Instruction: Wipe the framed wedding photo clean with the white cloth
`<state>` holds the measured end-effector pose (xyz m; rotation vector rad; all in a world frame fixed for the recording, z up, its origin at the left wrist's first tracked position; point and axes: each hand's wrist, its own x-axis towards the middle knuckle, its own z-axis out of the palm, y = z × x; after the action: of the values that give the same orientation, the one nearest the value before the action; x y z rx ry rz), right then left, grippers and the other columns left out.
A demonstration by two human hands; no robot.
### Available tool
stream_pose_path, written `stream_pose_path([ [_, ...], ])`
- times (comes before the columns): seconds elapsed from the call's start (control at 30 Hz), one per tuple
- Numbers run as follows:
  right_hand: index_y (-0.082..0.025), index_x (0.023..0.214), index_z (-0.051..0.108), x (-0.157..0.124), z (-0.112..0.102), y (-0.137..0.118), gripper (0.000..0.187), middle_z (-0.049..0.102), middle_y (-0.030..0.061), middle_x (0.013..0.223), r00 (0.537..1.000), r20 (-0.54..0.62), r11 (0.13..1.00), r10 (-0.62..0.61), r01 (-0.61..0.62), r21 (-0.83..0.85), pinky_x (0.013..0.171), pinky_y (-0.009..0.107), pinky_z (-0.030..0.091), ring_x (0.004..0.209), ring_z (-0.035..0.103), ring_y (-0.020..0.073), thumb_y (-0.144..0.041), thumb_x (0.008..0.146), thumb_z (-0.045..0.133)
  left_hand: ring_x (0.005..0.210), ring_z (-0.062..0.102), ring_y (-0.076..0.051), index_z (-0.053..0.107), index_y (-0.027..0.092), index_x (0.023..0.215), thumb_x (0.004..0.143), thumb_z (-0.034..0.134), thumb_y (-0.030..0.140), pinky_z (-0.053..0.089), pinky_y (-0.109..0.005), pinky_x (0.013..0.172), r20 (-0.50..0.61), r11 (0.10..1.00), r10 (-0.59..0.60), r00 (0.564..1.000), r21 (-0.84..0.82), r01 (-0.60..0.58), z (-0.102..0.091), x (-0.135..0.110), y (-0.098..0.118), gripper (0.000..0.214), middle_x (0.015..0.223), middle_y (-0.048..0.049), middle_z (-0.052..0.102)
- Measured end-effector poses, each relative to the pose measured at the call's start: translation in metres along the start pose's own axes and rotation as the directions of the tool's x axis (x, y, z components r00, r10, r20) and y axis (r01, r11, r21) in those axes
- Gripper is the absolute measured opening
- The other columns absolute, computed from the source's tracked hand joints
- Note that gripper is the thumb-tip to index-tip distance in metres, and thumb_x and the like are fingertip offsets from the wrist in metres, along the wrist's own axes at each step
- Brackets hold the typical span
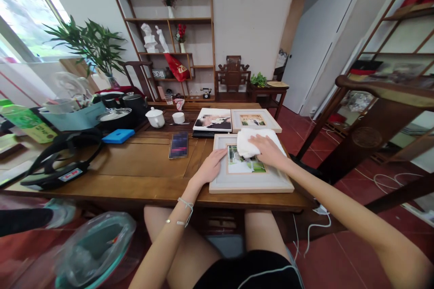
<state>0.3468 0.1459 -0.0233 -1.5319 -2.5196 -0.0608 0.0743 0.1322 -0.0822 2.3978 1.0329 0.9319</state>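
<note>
A pale picture frame with a photo lies flat at the wooden table's near right corner. My left hand rests flat on the frame's left border, fingers stretched out. My right hand presses flat on a white cloth that covers the upper part of the frame's glass. Two more pictures lie just behind: an unframed print on a dark stack and a second pale frame.
A phone lies left of the frame. Farther left are a blue box, black headset, teapot, cup and kettles. A lined bin stands on the floor at my left. A wooden chair stands right.
</note>
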Motion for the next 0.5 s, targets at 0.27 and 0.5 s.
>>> stream_pose_path([
  [0.27, -0.012, 0.134, 0.050, 0.010, -0.001, -0.006, 0.066, 0.048, 0.0157, 0.142, 0.999, 0.034, 1.000, 0.012, -0.012, -0.004, 0.107, 0.050, 0.030, 0.131, 0.042, 0.0327, -0.003, 0.069, 0.047, 0.134, 0.042, -0.023, 0.047, 0.012, 0.138, 0.078, 0.034, 0.002, 0.030, -0.046, 0.117, 0.000, 0.999, -0.022, 1.000, 0.025, 0.022, 0.001, 0.001, 0.000, 0.062, 0.143, -0.0123, 0.049],
  [0.5, -0.017, 0.128, 0.056, -0.078, -0.040, -0.066, 0.061, 0.062, 0.0126, 0.126, 0.952, 0.198, 0.957, -0.234, 0.189, 0.222, 0.097, 0.043, 0.043, 0.113, 0.058, 0.0279, -0.004, 0.070, 0.047, 0.132, 0.044, -0.023, 0.048, 0.018, 0.138, 0.078, 0.036, 0.003, 0.031, -0.049, 0.116, -0.038, 1.000, 0.015, 0.999, 0.004, -0.015, 0.003, 0.000, -0.004, 0.063, 0.142, -0.0082, 0.051],
])
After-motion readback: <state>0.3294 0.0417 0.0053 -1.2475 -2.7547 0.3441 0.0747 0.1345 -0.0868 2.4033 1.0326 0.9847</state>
